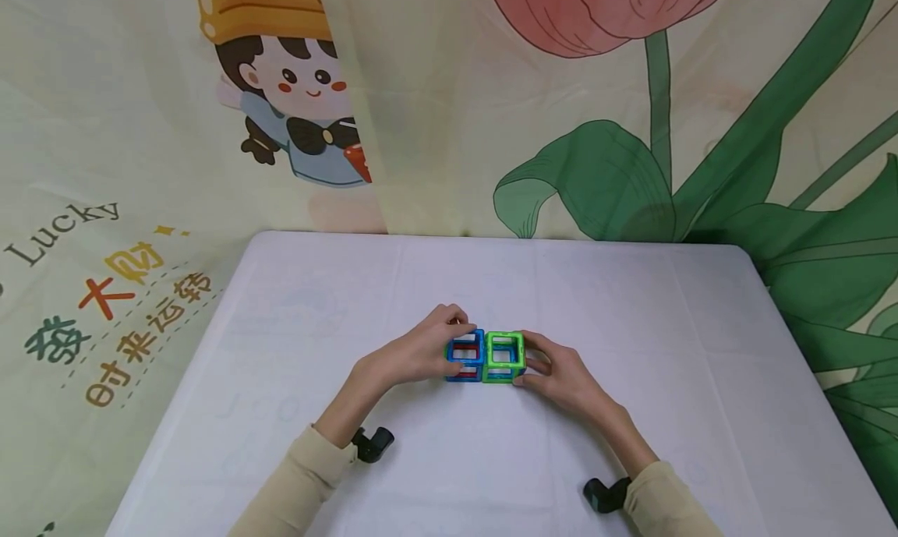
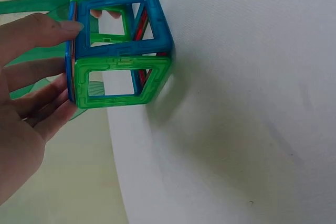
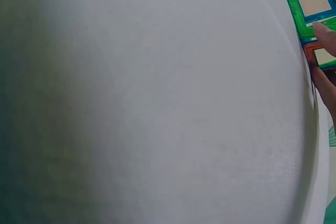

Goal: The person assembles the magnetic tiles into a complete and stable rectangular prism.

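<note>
Two cubes of see-through magnetic tiles sit side by side, touching, near the middle of the table. The left one, a blue cube [image 1: 481,350], shows red inside its frames. My left hand [image 1: 419,350] holds it by its left side, thumb at the front and fingers behind. The right one, a green cube [image 1: 503,365], is gripped by my right hand [image 1: 564,375] at its right side. In the left wrist view a blue tile [image 2: 121,50] and a green tile [image 2: 81,82] meet along an edge. A red tile [image 3: 311,56] shows by the right fingers in the right wrist view.
A white cloth covers the table [image 1: 351,287]. Behind it hangs a printed curtain [image 1: 435,116] with a cartoon figure, a flower and leaves. Black wrist cameras, left [image 1: 374,445] and right [image 1: 605,495], stick out from the beige sleeves.
</note>
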Demonstrator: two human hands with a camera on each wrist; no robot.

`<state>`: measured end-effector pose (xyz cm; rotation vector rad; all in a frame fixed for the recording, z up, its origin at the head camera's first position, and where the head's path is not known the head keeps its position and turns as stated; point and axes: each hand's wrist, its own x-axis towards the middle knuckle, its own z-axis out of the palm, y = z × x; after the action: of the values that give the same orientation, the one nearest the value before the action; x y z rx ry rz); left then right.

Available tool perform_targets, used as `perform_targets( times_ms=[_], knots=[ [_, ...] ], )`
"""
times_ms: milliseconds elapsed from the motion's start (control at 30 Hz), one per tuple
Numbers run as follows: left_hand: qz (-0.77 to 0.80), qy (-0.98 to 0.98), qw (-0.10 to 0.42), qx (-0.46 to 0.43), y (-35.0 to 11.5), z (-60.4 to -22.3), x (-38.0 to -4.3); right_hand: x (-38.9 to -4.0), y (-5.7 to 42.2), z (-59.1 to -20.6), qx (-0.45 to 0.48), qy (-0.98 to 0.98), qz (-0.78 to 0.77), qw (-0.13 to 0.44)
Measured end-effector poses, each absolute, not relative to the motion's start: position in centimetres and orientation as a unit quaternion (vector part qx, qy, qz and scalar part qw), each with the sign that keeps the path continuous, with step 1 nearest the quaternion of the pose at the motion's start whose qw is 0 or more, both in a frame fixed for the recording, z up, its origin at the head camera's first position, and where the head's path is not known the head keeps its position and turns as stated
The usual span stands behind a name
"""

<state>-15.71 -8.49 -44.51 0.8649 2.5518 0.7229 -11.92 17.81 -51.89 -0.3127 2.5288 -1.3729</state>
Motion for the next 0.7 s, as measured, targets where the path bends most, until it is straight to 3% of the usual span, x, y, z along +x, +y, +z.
perform_targets(
  times_ms=[433,700],
  knots=[
    [0.396,0.882,0.173,0.19,-10.9,-48.4,-14.5,-11.8,17.8,-52.0,-0.091,0.865,-0.478,0.12],
    [0.466,0.847,0.178,0.183,-11.9,-49.6,-14.3,-11.9,17.6,-52.0,-0.082,0.864,-0.481,0.123]
  ],
)
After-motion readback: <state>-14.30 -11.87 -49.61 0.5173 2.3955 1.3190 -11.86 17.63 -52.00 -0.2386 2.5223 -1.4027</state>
